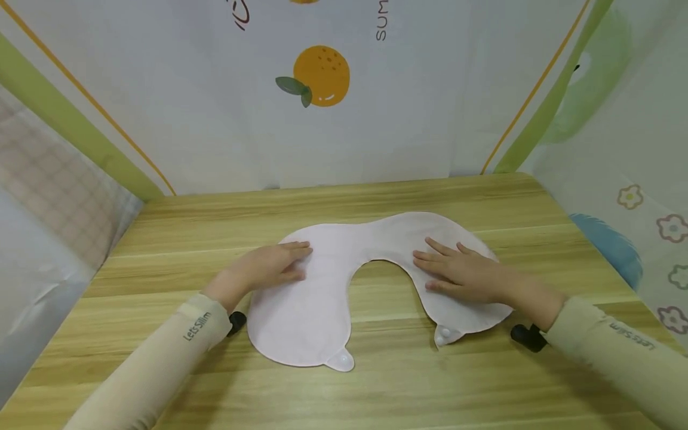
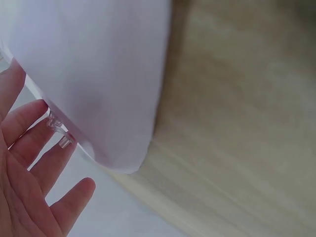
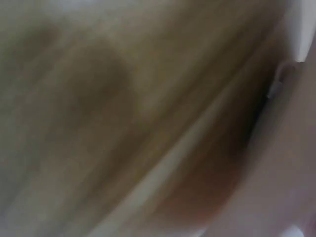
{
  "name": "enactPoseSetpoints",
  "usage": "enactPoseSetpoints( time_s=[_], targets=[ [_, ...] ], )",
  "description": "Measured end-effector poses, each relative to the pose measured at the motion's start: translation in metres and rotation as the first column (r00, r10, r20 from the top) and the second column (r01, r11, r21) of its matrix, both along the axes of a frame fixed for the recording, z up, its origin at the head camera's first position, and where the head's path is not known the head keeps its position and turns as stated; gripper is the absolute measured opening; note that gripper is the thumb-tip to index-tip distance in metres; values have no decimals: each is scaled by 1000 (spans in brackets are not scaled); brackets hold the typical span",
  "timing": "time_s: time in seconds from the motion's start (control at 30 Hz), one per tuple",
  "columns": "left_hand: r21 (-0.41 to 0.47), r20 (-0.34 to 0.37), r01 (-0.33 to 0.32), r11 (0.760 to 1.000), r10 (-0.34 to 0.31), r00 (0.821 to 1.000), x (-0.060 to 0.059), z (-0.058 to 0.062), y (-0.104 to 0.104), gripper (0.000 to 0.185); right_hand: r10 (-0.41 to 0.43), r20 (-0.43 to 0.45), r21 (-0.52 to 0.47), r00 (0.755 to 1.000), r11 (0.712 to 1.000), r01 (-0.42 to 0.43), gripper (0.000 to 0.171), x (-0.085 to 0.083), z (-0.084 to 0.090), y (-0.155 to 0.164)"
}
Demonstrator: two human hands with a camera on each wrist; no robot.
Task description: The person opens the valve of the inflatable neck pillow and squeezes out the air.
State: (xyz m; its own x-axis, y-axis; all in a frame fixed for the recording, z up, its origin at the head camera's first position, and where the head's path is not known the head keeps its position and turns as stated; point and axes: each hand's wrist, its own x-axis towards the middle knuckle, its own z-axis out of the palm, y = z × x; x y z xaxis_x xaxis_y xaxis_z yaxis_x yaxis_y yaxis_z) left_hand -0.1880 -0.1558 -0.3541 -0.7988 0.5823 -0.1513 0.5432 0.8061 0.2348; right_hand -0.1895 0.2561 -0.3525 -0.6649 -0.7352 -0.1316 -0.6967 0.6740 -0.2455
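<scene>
A flat, pale pink U-shaped neck pillow lies on the wooden table, its opening towards me. Small rounded tabs with snap buttons stick out at the two inner ends. My left hand rests on the outer edge of the left lobe. In the left wrist view, the fingers of that hand are loosely extended at the pillow's edge, beside a clear plastic valve. With fingers spread, my right hand lies flat on the right lobe. The right wrist view is blurred.
The wooden table ends at a white printed curtain behind it. Curtain cloth also hangs on both sides. Black camera mounts sit under both wrists, close to the tabletop.
</scene>
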Motion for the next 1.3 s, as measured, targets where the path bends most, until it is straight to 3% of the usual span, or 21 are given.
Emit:
enactPoseSetpoints(
  time_s=[0.3,1.3],
  targets=[
    [-20,-10,-1,1000,1,1000,0,0,1,58,7,-10,-7,1000,1000,-7,59,0,-9,0],
    [-7,-10,-6,1000,6,1000,0,-3,1,59,21,-74,-25,997,999,-23,57,2,-14,-1]
  ],
)
